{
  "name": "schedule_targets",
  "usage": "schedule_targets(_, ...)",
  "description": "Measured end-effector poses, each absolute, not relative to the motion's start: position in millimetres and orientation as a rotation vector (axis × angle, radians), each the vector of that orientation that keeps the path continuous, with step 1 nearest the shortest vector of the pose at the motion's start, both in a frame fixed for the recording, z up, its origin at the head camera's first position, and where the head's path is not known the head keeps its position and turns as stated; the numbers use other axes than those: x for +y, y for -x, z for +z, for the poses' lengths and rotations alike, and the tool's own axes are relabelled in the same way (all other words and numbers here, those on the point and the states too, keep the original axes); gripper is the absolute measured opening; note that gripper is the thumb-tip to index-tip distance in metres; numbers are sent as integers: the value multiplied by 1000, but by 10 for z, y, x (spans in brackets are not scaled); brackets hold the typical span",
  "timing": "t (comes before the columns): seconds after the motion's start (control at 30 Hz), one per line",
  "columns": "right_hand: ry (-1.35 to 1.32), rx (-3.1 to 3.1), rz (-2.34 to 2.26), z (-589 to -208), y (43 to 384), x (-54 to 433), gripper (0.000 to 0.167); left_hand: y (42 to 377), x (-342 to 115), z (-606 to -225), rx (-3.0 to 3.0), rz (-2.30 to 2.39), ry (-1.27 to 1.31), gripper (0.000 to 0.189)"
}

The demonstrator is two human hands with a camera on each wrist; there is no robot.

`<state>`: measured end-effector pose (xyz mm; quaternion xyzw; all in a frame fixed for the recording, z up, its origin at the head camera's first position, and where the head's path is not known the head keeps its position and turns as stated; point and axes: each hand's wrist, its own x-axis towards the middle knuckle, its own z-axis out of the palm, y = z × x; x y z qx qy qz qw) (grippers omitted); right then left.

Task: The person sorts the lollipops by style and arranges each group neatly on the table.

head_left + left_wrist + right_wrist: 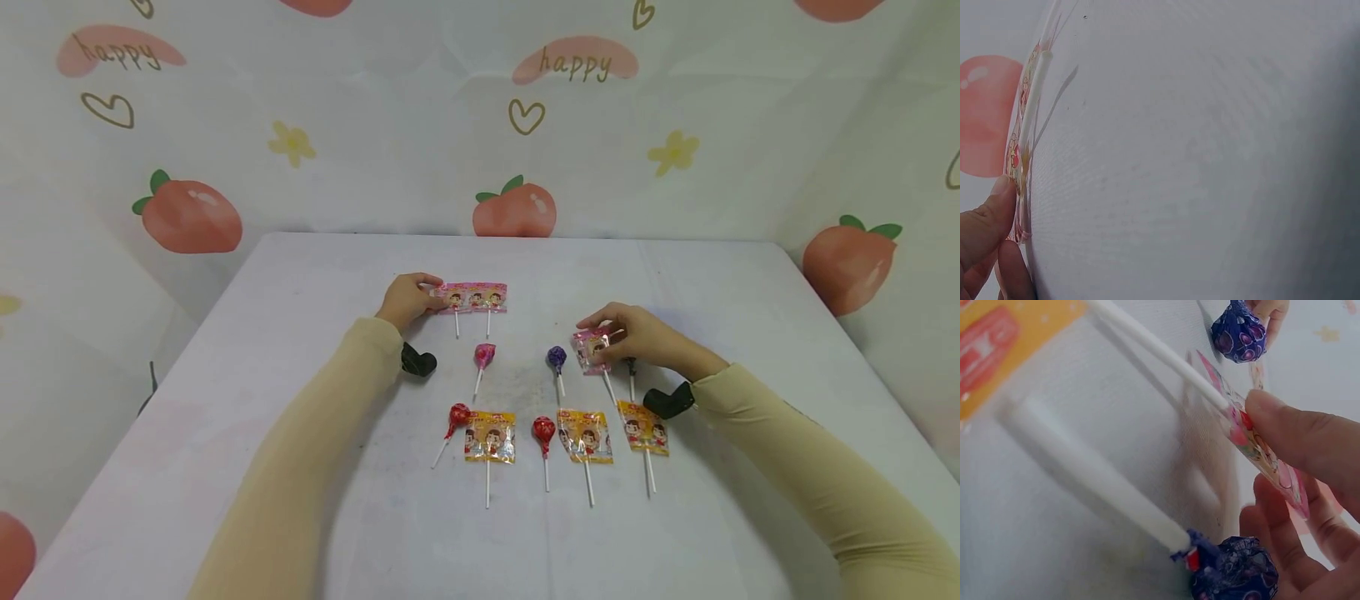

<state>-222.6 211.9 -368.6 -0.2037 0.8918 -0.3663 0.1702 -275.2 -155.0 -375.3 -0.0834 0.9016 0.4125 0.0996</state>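
Observation:
Two flat pink-wrapped lollipops lie side by side toward the back of the table. My left hand (408, 300) pinches the left one (457, 296) by its outer edge; its neighbour (489, 296) lies just right of it. In the left wrist view, the thumb and fingers meet on the wrapper's edge. My right hand (637, 335) holds another flat pink-wrapped lollipop (1254, 444) between thumb and fingers, its white stick pointing toward the front. Beneath that hand lies a purple ball lollipop (1235, 569), mostly hidden in the head view. A second purple ball lollipop (557, 358) lies to its left.
A pink ball lollipop (484, 356) lies mid-table. Nearer the front are two red ball lollipops, one left (458, 414) and one central (543, 431). Among them lie flat yellow-wrapped lollipops, left (490, 437), middle (587, 435) and right (643, 427). A patterned curtain (405, 108) hangs behind the table.

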Motion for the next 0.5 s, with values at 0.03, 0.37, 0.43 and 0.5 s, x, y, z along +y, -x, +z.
schedule_targets(0.03, 578, 2533, -1047, -3682, 2228, 2115, 49, 2751, -1551, -3753, 2667, 1222, 243, 45)
schedule_targets(0.37, 568, 2546, -1074, -3651, 2240, 2095, 44, 2760, -1574, -3772, 2697, 1214, 178, 45)
schedule_targets(0.43, 566, 2541, -1089, -3647, 2247, 2094, 42, 2764, -1575, -3777, 2698, 1217, 178, 45)
schedule_targets(0.5, 565, 2536, -1102, -3644, 2253, 2091, 40, 2764, -1575, -3776, 2694, 1220, 184, 45)
